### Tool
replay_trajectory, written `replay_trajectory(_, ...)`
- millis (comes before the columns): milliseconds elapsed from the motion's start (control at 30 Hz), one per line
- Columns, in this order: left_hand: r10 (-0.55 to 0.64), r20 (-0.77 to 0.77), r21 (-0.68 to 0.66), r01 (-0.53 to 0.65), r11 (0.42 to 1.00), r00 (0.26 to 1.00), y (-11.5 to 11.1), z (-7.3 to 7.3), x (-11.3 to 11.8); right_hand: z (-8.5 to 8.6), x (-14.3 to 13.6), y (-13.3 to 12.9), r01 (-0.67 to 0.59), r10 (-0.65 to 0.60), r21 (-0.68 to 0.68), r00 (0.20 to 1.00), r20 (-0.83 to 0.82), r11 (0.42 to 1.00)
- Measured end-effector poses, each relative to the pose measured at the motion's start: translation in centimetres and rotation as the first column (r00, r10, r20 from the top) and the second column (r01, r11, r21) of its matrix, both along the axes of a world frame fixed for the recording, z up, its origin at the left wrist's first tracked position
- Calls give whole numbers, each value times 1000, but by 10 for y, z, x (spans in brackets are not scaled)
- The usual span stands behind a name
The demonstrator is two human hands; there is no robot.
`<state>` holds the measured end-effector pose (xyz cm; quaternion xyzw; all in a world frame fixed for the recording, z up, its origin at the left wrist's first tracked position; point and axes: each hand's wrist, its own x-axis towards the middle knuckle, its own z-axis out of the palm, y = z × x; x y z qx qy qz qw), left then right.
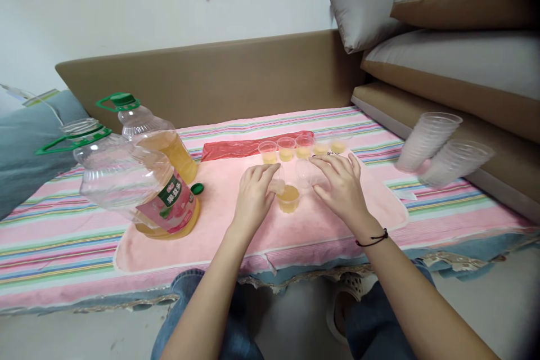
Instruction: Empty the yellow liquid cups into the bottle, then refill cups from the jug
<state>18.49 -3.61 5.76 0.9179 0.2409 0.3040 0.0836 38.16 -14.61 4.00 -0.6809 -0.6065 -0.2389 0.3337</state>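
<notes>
My left hand (pixel 255 191) is closed around the side of a clear plastic cup (pixel 277 181), gripped between fingers and thumb. Another clear plastic cup (pixel 304 173) is in my right hand (pixel 337 188), which wears a dark cord bracelet. Both held cups look tilted, and no juice can be made out in them. Just in front, between my hands, a cup of yellow juice (pixel 288 200) stands upright on the pink mat (pixel 169 256). Behind the hands, several small cups with a little juice (pixel 286 149) stand in a row.
At left stand an uncapped big juice bottle (pixel 169 202) and a capped one (pixel 164 146) behind it. A green cap (pixel 197 188) lies beside them. Red plastic film (pixel 230 149) lies behind the mat. Two stacks of clear cups (pixel 430 140) lean at right near piled cushions (pixel 455 62).
</notes>
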Motion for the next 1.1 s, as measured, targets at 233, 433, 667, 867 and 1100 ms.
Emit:
replay_trajectory(233, -1, 12, 2, 1, 1000, 1000, -1, 1, 2, 1, 0, 0, 19, -19, -1, 1000, 10, 1000)
replay_trajectory(433, -16, 20, 44, 15, 999, 1000, 0, 1, 3, 1, 0, 0, 13, -13, 5, 1000, 4, 1000)
replay_trajectory(667, -34, 14, 71, 33, 997, 999, 0, 3, 3, 1, 0, -1, 18, -18, 2, 1000, 4, 1000)
replay_trajectory(867, -43, 12, 83, 42, 996, 999, -2, 4, 4, 1, 1, -1, 18, -18, -2, 1000, 1, 1000)
replay_trajectory(1100, -46, -9, 106, 47, 993, 999, -3, 6, 5, 1, 2, -1, 23, -23, -5, 1000, 10, 1000)
